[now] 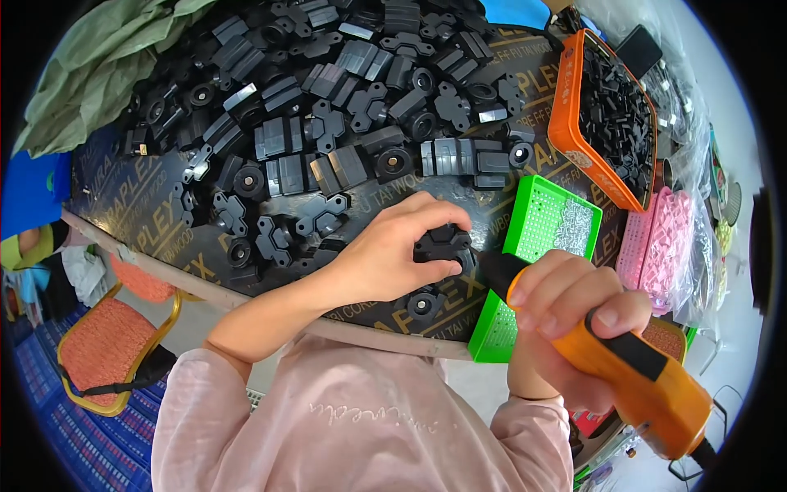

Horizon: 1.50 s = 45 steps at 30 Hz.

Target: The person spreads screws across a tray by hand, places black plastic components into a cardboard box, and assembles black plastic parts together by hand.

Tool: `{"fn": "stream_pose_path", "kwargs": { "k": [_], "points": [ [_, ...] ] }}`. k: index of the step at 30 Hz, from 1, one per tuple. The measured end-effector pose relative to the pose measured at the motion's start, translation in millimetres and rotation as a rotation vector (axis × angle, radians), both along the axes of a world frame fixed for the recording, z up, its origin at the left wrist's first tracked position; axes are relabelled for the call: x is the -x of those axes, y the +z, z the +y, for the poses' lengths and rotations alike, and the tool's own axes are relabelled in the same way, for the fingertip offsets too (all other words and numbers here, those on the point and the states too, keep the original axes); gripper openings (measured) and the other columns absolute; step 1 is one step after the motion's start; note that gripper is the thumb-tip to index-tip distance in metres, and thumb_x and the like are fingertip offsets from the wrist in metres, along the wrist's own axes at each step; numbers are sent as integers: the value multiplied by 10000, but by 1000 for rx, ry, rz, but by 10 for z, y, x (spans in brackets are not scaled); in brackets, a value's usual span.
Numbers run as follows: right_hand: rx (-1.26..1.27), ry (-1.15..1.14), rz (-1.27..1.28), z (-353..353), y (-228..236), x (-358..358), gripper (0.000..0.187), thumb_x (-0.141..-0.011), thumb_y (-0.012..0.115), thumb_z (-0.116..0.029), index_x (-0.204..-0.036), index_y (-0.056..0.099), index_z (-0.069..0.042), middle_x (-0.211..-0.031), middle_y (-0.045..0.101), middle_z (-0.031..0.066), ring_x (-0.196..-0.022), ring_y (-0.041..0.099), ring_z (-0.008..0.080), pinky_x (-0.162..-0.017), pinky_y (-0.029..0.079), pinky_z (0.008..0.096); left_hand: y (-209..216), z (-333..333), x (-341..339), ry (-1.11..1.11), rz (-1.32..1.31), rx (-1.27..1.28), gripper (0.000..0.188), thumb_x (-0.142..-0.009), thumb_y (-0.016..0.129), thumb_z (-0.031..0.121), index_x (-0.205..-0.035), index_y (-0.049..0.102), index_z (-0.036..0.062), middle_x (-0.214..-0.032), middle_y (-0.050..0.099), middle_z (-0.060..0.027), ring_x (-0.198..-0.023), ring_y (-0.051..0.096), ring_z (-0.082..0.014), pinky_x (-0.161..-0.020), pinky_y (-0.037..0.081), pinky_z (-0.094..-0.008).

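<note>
Far left, a crinkled dull-green sheet [98, 78] is drooping over the dark, glossy tabletop [115, 205]; below it, a chair [115, 348] with textured orange upholstery and a gold frame is standing by the table. Next, loose black parts [287, 139] are covering much of the top: hard plastic, some blocky and ribbed, some showing flat plates with small holes, some showing round ends with metal centres.

Centre: the left hand [392, 250] is pinching one black part [443, 243] between thumb and fingers, low over the tabletop near the edge. The right hand [578, 303] is wrapping around an orange power screwdriver [660, 402], its black nose pointing at that part; can't tell if the tip is touching. Step in hand is looking like screw driving; next move is probably calling for a steady left pinch and the tip lining up with a hole.

Right: a perforated green tray [533, 217] is holding shiny silver screws [575, 225], a second green tray [492, 326] is sitting below, an orange box [566, 107] is holding small black pieces [616, 123], and a pink basket [635, 256] is sitting beyond.
</note>
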State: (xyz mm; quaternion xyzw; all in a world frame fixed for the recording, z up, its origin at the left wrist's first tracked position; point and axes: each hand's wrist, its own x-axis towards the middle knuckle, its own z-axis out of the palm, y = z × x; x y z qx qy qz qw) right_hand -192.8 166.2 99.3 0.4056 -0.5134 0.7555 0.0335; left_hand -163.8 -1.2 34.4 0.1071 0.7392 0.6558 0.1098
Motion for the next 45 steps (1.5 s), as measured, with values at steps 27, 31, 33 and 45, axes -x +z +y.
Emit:
{"fn": "stream_pose_path", "kwargs": {
  "k": [27, 31, 33, 45],
  "points": [
    [229, -197, -32, 206, 212, -89, 496, -756, 635, -468, -1004, 459, -77, -703, 510, 53, -526, 507, 151, -490, 441, 275, 7, -125, 29, 30, -612, -1115, 375, -915, 432, 340, -1160, 449, 57, -964, 540, -83, -720, 570, -186, -600, 465, -319],
    [223, -184, -21, 168, 190, -86, 502, -757, 634, -469, -1011, 453, -76, -710, 508, 59, -523, 502, 151, -478, 437, 270, 32, -158, 34, -55, -728, -1297, 399, -926, 376, 370, -1164, 443, 57, -994, 545, -122, -705, 568, -213, -592, 466, -338],
    [228, -176, -20, 156, 184, -83, 504, -757, 633, -470, -1012, 452, -75, -712, 508, 60, -520, 500, 151, -475, 436, 268, 21, -179, 32, -79, -762, -1347, 426, -930, 343, 396, -1167, 441, 57, -1008, 546, -137, -704, 568, -223, -586, 466, -344],
    [185, -171, -26, 193, 160, -87, 508, -747, 642, -474, -1011, 454, -83, -713, 515, 52, -513, 506, 151, -482, 446, 270, -37, -189, 28, -296, -735, -1553, 561, -928, 212, 476, -1245, 387, 48, -1050, 528, -199, -708, 569, -247, -547, 483, -349]
  ]
}}
